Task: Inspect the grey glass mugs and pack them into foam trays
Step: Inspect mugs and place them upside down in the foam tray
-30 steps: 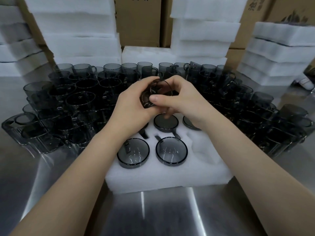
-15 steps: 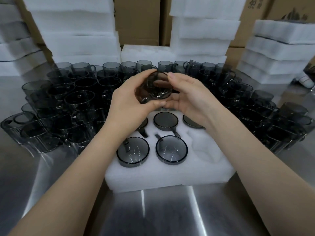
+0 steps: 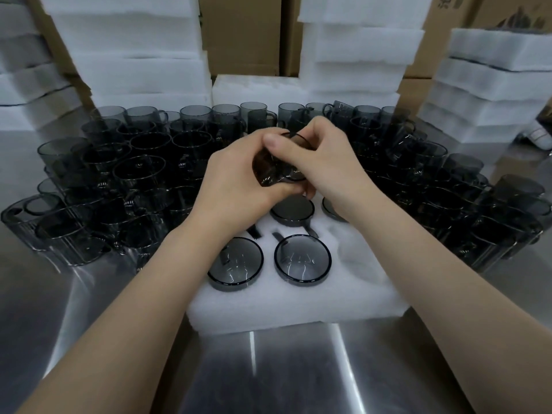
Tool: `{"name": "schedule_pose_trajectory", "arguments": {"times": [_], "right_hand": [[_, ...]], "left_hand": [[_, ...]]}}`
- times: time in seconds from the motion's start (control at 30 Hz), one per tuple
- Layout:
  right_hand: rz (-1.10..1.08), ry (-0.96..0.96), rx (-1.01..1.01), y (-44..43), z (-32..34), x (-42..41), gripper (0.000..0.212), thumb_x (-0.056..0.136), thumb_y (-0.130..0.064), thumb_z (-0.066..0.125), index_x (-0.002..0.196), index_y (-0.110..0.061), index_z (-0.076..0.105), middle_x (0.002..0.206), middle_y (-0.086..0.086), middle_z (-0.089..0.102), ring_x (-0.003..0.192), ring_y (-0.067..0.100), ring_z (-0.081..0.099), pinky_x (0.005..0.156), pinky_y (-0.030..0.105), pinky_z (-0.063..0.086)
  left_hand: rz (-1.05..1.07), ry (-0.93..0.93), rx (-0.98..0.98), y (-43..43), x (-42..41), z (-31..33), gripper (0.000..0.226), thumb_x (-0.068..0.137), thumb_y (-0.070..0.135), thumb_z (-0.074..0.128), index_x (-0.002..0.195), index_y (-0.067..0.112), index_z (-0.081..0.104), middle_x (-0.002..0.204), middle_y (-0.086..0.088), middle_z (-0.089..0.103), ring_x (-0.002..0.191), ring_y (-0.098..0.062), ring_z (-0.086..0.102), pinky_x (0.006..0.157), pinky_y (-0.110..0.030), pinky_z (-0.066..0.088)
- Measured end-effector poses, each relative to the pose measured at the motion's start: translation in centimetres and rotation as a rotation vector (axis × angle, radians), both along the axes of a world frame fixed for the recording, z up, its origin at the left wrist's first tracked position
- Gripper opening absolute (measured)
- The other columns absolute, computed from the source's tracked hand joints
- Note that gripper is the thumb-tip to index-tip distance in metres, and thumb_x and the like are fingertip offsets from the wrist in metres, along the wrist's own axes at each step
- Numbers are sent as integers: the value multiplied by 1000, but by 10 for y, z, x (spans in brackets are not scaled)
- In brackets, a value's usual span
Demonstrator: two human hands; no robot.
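While both hands hold it, one grey mug [image 3: 279,165] sits in the middle of the frame, up in the air over the far part of the foam tray [image 3: 298,306]. The left hand [image 3: 236,186] is curled round the mug's side, with its thumb on top. The right hand [image 3: 328,165] grips the other side, its fingers bent over the rim.

Four packed mugs [image 3: 302,259] sit upside down in holes in the white tray, just below the hands. Two are near and two are farther back, partly hidden by the hands. One bare hole [image 3: 358,252] shows at the tray's right.

The tray lies on a shiny metal table [image 3: 268,369]. Lots of loose mugs [image 3: 137,174] crowd the table on the left, on the right and along the back. Behind them, at the top of the frame, stand foam stacks [image 3: 134,55] and brown boxes [image 3: 242,34].
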State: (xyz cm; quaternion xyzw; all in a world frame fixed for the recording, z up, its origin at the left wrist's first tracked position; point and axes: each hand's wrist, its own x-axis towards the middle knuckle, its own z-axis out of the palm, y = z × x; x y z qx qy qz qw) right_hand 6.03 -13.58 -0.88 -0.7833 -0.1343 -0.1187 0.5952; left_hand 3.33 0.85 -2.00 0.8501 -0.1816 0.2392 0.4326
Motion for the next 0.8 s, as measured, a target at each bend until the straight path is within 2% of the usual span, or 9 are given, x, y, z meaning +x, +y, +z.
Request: {"name": "schedule_pose_trajectory", "arguments": {"times": [0.13, 0.23, 0.33, 0.4, 0.43, 0.5, 0.6, 0.7, 0.8], "right_hand": [[57, 61, 157, -5, 1, 5, 34, 95, -44, 59, 77, -16, 55, 75, 12, 64, 38, 16, 49, 35, 21, 35], [154, 164, 263, -11, 2, 8, 34, 101, -43, 46, 95, -21, 71, 91, 6, 69, 51, 15, 52, 45, 25, 42], [327, 242, 306, -13, 1, 10, 35, 102, -37, 45, 115, -14, 69, 98, 4, 68, 75, 16, 60, 65, 31, 53], [453, 268, 310, -15, -1, 8, 40, 103, -36, 41, 126, -10, 62, 110, 9, 67, 93, 21, 62, 83, 41, 54], [495, 253, 312, -16, -1, 7, 39, 104, -34, 41, 130, -10, 58, 114, 11, 65, 96, 23, 62, 85, 42, 53], [528, 200, 332, -17, 0, 5, 34, 103, -27, 45, 131, -12, 56, 110, 10, 65, 93, 23, 61, 77, 37, 54], [430, 133, 319, -18, 1, 5, 32, 87, -22, 65, 118, -16, 60, 102, 7, 63, 78, 17, 60, 59, 28, 49], [292, 40, 172, -16, 0, 4, 31, 74, -26, 75, 101, -22, 59, 92, 4, 58, 61, 11, 56, 45, 23, 40], [203, -49, 114, -12, -1, 2, 26, 76, -31, 76, 88, -23, 54, 78, -3, 56, 50, -2, 52, 40, 13, 37]], "left_hand": [[39, -14, 2, 1, 1, -2, 64, 58, 52, 79, 114, 35, 55, 103, 20, 55, 106, -4, 45, 83, 3, 30], [-15, -3, -227, 1, 1, -3, 54, 59, 45, 77, 104, 34, 48, 105, 17, 63, 104, -1, 59, 89, -10, 42], [-128, 1, -433, 4, 2, -5, 52, 64, 24, 79, 104, 29, 46, 118, 1, 63, 106, -9, 65, 94, -31, 52], [-241, 15, -528, 5, 3, -5, 53, 66, 5, 76, 106, 21, 45, 132, -9, 52, 111, -10, 64, 95, -31, 51], [-267, 18, -550, 6, 3, -5, 53, 66, 0, 75, 107, 19, 45, 134, -11, 49, 112, -10, 64, 95, -30, 51], [-269, 20, -546, 6, 5, -6, 53, 66, -1, 74, 106, 17, 46, 126, -9, 54, 110, -11, 64, 94, -30, 51], [-202, 46, -424, 6, 6, -7, 53, 64, 7, 77, 109, 22, 52, 115, 1, 62, 107, -10, 63, 94, -31, 51], [-210, 74, -296, 7, 6, -7, 61, 64, 4, 81, 116, 26, 58, 113, 8, 66, 109, -7, 64, 96, -29, 51], [-172, 38, -173, 7, 6, -6, 65, 66, 3, 85, 116, 33, 57, 112, 17, 65, 108, 0, 61, 97, -21, 48]]}}
